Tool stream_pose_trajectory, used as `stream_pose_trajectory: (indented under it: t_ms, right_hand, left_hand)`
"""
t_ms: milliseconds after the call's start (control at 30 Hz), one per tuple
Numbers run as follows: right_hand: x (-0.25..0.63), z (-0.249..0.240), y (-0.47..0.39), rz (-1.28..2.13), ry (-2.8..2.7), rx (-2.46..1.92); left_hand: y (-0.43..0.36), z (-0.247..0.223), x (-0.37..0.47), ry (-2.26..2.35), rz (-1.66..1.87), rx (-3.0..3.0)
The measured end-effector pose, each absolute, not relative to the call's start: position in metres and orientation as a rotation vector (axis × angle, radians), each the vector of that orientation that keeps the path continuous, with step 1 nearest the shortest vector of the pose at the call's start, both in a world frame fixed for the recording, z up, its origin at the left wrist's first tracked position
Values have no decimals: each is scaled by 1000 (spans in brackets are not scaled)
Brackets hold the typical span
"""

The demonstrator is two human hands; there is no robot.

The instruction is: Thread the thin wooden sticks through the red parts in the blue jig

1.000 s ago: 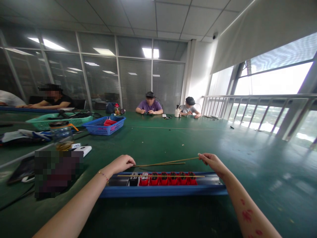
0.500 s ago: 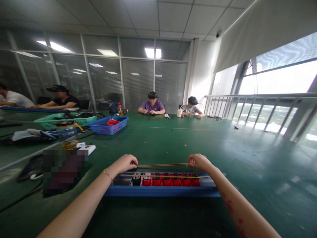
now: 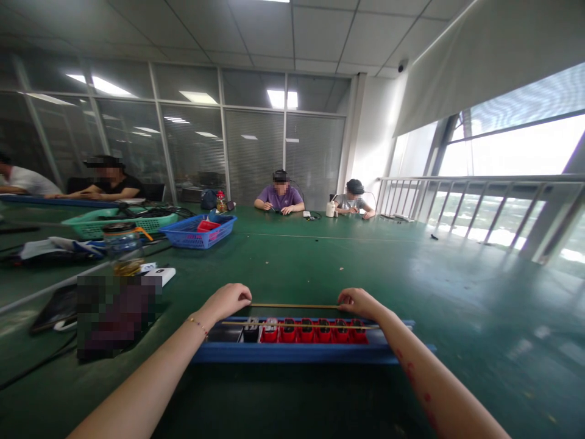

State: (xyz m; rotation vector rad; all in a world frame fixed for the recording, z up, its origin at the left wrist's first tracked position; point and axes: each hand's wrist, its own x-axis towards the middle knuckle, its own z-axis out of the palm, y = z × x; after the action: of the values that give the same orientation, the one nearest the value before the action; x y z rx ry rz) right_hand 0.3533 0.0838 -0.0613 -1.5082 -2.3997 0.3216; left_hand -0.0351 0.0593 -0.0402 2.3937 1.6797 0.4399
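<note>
My left hand (image 3: 235, 297) and my right hand (image 3: 356, 303) pinch the two ends of a thin tan stick (image 3: 295, 306), held level just beyond the far side of a long blue tray (image 3: 297, 353). A second thin stick (image 3: 283, 325) lies lengthwise across the tray, over a row of small red holders (image 3: 307, 335) with dark pieces in them. At the row's left end sits a black holder (image 3: 251, 333). The fingertips of both hands are partly hidden behind the hands. My right forearm covers part of the tray's right end.
To the left on the green table lie a blue basket (image 3: 198, 238), a green basket (image 3: 85, 228), a glass jar (image 3: 122, 247), a white device (image 3: 164, 276) and a black cable (image 3: 43, 361). People sit at the far side. A railing (image 3: 479, 181) stands at the right.
My right hand has moved slightly left and down. The stick between my hands appeared as two lines slightly apart; now it appears as one.
</note>
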Motion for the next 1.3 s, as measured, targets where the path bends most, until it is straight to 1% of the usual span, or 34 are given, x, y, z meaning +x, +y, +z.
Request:
stream_pose_trajectory:
  t_ms: [133,200,300,400,500,633,833,933,1067,1300]
  right_hand:
    - [354,-61,84,336,-2409,-1488]
    - [354,-62,84,337,-2414,-1477]
    - [355,-62,84,334,-2420,-1467]
    - [355,-63,84,326,-2423,-1458]
    - [355,-63,84,322,-2425,-1453]
    - [354,-62,84,327,-2422,-1447]
    - [355,-63,85,353,-2393,-1461]
    - [356,-64,86,374,-2350,-1485]
    - [358,-66,89,409,-2255,-1513]
    - [356,-63,86,451,-2182,-1539]
  left_hand:
    - [47,-23,-37,1734,670,2360]
    - [36,-8,-38,1708,685,2325]
    - [15,17,-39,1575,525,2314]
    - [-2,31,-36,1409,313,2311]
    - [-11,33,-30,1390,204,2288]
    - [-16,31,-23,1374,175,2268]
    - [-20,51,-23,1391,331,2524]
    - [-15,59,-33,1474,433,2525]
    - [3,56,-47,1585,494,2448]
    - [35,14,-42,1515,239,2330]
